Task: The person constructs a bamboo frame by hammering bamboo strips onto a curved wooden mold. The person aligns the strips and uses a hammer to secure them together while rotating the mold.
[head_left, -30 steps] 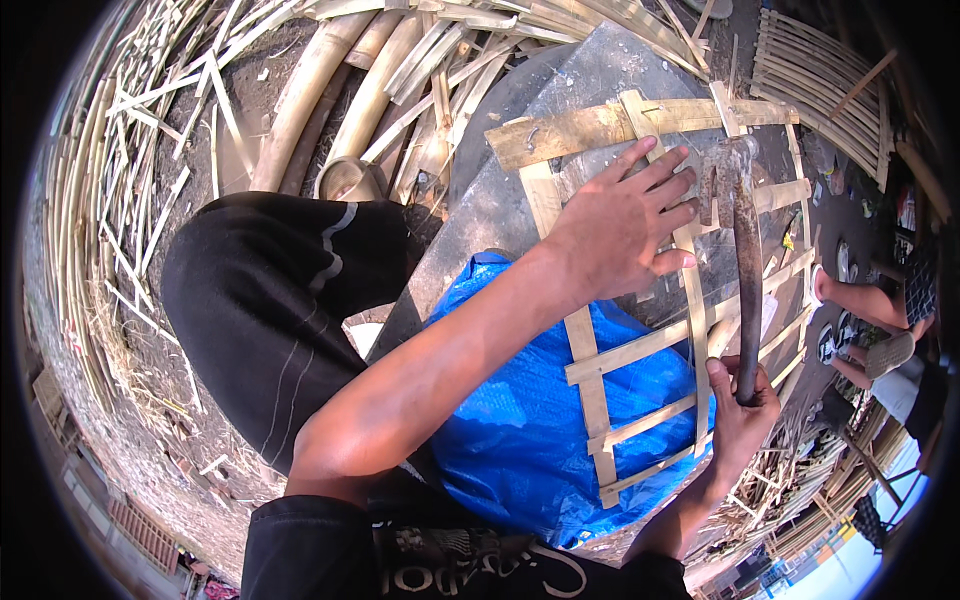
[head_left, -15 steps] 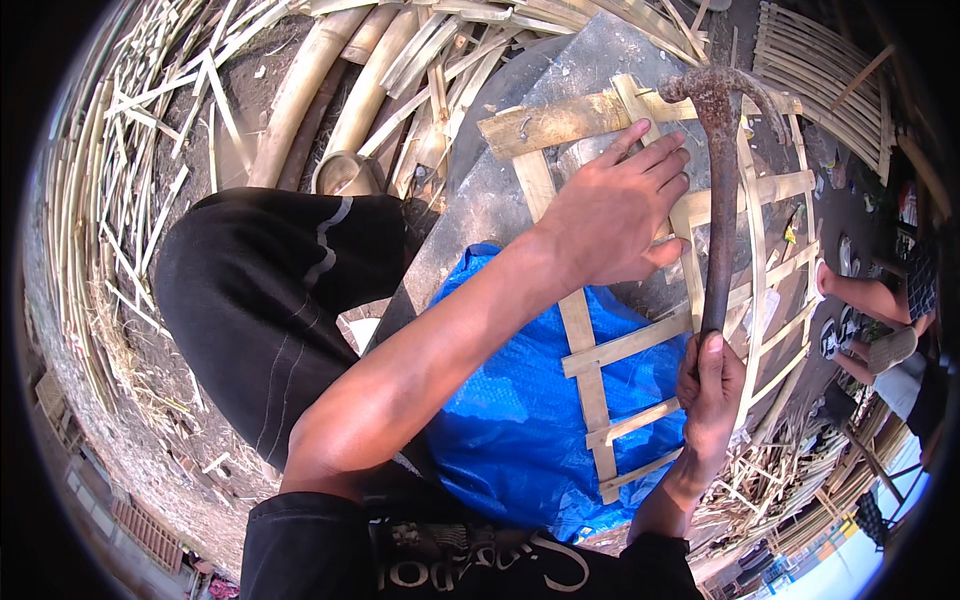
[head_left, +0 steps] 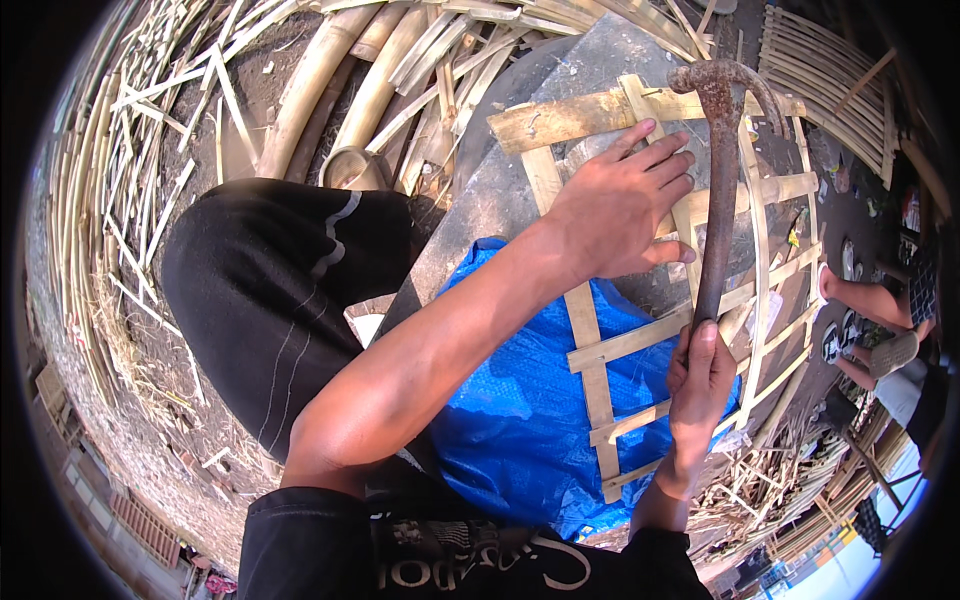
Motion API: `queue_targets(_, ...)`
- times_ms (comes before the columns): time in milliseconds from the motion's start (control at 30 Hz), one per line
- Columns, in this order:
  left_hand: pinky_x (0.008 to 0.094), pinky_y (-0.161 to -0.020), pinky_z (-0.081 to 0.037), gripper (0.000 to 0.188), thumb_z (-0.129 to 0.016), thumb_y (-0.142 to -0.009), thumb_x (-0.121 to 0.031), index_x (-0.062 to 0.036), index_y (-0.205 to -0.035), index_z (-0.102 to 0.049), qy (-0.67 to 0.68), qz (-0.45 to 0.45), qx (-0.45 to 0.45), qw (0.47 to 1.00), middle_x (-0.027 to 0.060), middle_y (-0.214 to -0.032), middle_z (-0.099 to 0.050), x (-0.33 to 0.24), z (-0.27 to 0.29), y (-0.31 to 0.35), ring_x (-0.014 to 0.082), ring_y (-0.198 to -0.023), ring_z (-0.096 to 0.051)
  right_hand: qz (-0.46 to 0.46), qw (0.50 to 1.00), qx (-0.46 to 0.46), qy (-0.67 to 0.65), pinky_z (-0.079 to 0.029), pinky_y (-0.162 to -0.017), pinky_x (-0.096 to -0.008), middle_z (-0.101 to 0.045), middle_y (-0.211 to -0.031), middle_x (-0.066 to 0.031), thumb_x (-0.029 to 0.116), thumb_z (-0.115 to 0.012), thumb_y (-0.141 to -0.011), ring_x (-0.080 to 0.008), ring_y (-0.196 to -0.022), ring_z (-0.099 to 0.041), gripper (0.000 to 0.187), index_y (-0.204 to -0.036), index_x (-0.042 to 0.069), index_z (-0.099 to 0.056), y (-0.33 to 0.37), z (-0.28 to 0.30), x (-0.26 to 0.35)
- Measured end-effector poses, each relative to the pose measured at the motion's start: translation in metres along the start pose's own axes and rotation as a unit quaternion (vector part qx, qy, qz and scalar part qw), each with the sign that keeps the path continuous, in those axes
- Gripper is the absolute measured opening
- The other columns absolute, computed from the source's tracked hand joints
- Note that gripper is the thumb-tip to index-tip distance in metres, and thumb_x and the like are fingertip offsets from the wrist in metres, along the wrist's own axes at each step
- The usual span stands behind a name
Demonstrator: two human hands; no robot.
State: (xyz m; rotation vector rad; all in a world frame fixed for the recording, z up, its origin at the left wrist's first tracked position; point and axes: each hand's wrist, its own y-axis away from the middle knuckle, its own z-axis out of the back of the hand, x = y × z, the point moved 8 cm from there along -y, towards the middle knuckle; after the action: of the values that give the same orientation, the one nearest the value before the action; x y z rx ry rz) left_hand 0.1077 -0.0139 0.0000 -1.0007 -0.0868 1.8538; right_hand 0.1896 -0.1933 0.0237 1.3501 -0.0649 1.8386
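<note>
A lattice frame of bamboo slats (head_left: 630, 343) lies in front of me, partly over a grey stone slab (head_left: 478, 212) and partly over a blue plastic sheet (head_left: 510, 400). My left hand (head_left: 622, 205) rests across the upper part of the lattice, fingers stretched out along an upright slat, thumb apart. Wrapped round the lower handle of a rusty claw hammer (head_left: 718, 190) is my right hand (head_left: 702, 385). The hammer stands head up above the lattice's right half, its claw pointing right. It hides part of the slats behind it.
Thick bamboo poles (head_left: 375, 100) and split strips lie beyond my bent left knee (head_left: 270, 270). Long thin strips (head_left: 85, 240) are heaped at the far left. A finished-looking slatted panel (head_left: 825, 80) lies at the upper right. Another person's legs (head_left: 860, 295) show at right.
My right hand and the hammer have shifted slightly left and tilted a little. My left hand keeps its place on the lattice, and the whole view has shifted slightly.
</note>
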Motion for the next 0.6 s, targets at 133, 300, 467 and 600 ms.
queue_targets(133,0.0495,-0.123,-0.028,0.069,-0.067,-0.086,-0.056,0.0014,-0.123,-0.064,0.000,-0.002,-0.004,1.000,0.0159,-0.137,-0.059,0.000,-0.002,-0.001,0.0307,-0.140,-0.045,0.005,1.000,-0.006,-0.028,-0.020,-0.046,-0.0213,-0.035,-0.063,0.0061,0.036,-0.045,-0.110,-0.0018,-0.052,-0.029,0.043,-0.078,0.008,-0.046,0.009,-0.014,-0.010)
queue_targets(300,0.0490,-0.123,-0.028,0.068,-0.070,-0.083,-0.053,0.0004,-0.124,-0.063,0.014,0.011,-0.002,1.000,0.0151,-0.136,-0.060,0.002,0.000,0.000,0.0302,-0.140,-0.046,0.029,0.998,0.004,-0.049,-0.020,-0.046,-0.0216,-0.036,-0.062,0.0051,0.037,-0.043,-0.111,-0.0022,-0.052,-0.030,0.044,-0.078,0.007,-0.045,0.009,-0.012,-0.007)
queue_targets(467,0.0491,-0.123,-0.029,0.067,-0.072,-0.082,-0.050,0.0001,-0.125,-0.062,0.017,0.002,-0.009,1.000,0.0157,-0.136,-0.060,-0.001,0.001,-0.003,0.0304,-0.139,-0.047,0.011,1.000,0.019,0.004,-0.023,-0.045,-0.0200,-0.034,-0.061,0.0046,0.050,-0.041,-0.109,-0.0028,-0.050,-0.031,0.051,-0.082,0.008,-0.046,0.008,-0.022,-0.016)
queue_targets(600,0.0487,-0.123,-0.030,0.066,-0.075,-0.080,-0.045,-0.0001,-0.126,-0.062,0.024,0.009,-0.005,1.000,0.0168,-0.136,-0.060,0.003,0.002,-0.002,0.0312,-0.138,-0.049,-0.015,0.995,0.010,-0.094,-0.022,-0.045,-0.0199,-0.034,-0.061,0.0043,0.051,-0.042,-0.108,-0.0035,-0.050,-0.032,0.050,-0.083,0.008,-0.047,0.022,-0.025,-0.001)
